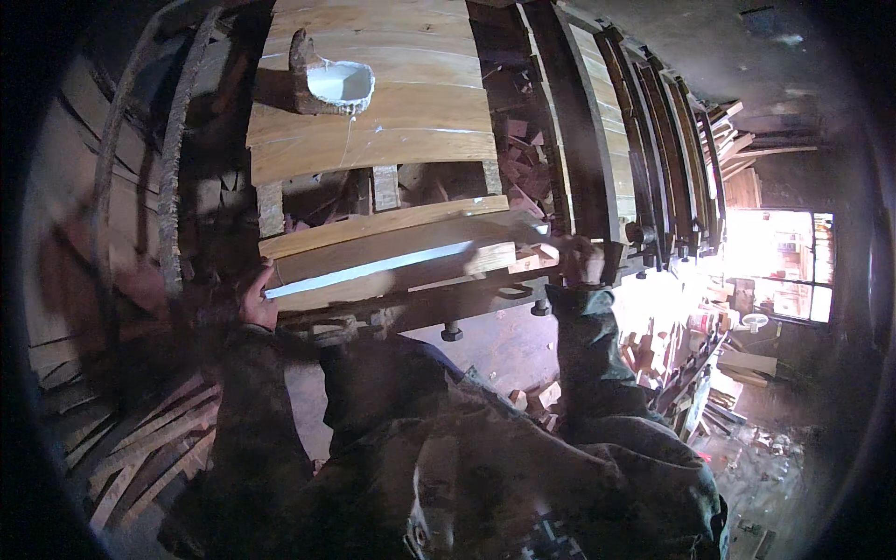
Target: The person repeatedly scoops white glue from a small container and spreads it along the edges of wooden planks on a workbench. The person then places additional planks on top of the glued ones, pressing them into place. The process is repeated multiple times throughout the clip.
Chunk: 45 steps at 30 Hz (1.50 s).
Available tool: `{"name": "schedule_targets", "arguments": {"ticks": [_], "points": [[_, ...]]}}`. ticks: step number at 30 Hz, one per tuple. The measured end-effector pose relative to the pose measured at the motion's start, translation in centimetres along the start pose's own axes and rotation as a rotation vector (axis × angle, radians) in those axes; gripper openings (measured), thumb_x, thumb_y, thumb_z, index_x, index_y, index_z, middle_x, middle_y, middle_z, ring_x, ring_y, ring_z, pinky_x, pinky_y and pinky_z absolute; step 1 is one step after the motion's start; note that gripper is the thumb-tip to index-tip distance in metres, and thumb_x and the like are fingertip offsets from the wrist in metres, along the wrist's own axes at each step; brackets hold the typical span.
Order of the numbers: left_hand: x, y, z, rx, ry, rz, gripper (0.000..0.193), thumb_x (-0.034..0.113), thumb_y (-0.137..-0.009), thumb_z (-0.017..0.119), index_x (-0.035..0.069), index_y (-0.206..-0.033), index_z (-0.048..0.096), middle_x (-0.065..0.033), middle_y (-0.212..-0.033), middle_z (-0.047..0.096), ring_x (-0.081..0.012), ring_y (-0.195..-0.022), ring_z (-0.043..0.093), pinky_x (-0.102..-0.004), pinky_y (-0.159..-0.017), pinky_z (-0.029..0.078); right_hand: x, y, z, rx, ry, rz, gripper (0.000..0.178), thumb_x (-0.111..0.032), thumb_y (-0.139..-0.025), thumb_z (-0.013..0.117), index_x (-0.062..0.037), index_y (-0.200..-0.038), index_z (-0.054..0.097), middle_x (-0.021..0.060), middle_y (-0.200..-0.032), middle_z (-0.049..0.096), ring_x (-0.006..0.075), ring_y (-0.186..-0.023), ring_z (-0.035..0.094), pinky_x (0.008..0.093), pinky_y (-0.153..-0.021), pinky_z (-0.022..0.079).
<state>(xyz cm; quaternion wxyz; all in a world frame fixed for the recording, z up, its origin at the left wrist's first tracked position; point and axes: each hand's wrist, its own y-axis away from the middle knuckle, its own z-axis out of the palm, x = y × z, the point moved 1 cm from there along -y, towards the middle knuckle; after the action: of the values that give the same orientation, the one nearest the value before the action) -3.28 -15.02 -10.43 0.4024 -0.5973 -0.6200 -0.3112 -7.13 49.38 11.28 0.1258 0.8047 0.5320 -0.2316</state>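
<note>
A long wooden board [373,254] spans the space before me, with a bright white strip along its near edge that looks like glue. My left hand [257,297] is closed around its left end. At the right end, my right hand [581,261] is closed on the board, though its fingers are dim and partly blurred. Just beyond lies a narrow pale wooden strip [383,229]. Farther off, a panel of joined boards [411,131] carries a container of white glue [341,86] with a dark upright handle-like piece [301,58] beside it.
Dark metal clamp bars [583,121] run away on the right, with bolts [452,330] along the near frame. Wood offcuts [523,154] lie below between the bars. Long wood strips [154,448] are piled at the lower left. A bright window [784,261] is at the right.
</note>
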Motion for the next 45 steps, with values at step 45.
{"name": "schedule_targets", "arguments": {"ticks": [45], "points": [[-3.1, -2.7, 3.7, 0.001, 0.663, -0.377, 0.035, 0.018, -0.105, 0.051, 0.001, -0.134, 0.056, -0.0134, -0.13, 0.06, -0.0262, -0.118, 0.059, -0.043, -0.098, 0.053, -31.7, -3.4, 13.5, -0.161, -0.421, -0.461, 0.026, -0.023, -0.093, 0.067, -0.0028, -0.107, 0.075, 0.0201, -0.09, 0.072, 0.0359, -0.08, 0.069, 0.0394, -0.074, 0.054]]}}
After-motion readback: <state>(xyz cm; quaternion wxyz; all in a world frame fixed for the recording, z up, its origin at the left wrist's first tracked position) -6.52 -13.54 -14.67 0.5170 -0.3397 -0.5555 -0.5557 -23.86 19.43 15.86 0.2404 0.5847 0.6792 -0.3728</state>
